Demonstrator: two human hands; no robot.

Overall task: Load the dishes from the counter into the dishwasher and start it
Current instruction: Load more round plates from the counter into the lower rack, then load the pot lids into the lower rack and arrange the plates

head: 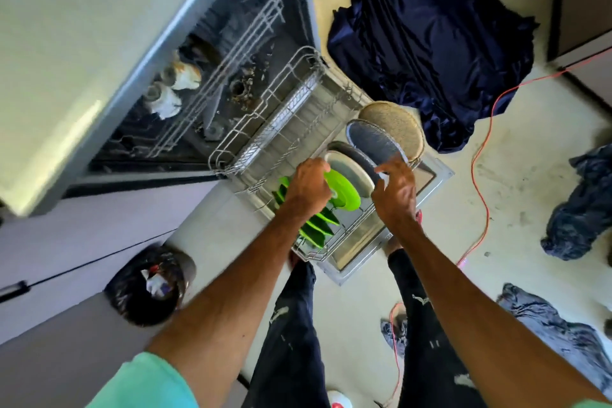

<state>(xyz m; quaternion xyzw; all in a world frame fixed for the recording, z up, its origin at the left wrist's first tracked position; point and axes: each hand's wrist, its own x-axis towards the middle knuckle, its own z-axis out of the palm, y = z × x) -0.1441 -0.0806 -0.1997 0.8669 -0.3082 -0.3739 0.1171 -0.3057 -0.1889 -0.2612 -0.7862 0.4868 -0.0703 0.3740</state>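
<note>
green plate (344,192), head view: upright at the near end of the lower rack (265,129), rim gripped by left hand (308,189), likely to seat it between the tines. right hand (395,195): fingers loosely spread at pale plate (357,172) just behind. beyond the rack: blue cloth (430,43); right of it, orange cable (473,162); left, bin (149,285).

Teal short sleeves (145,381), bare forearms (231,281), dark ripped jeans (291,325)

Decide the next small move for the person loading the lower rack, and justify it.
Probably ease the green plate down into the rack and let go: the left hand grips its top edge, and it already stands on edge beside the pale plate.
</note>
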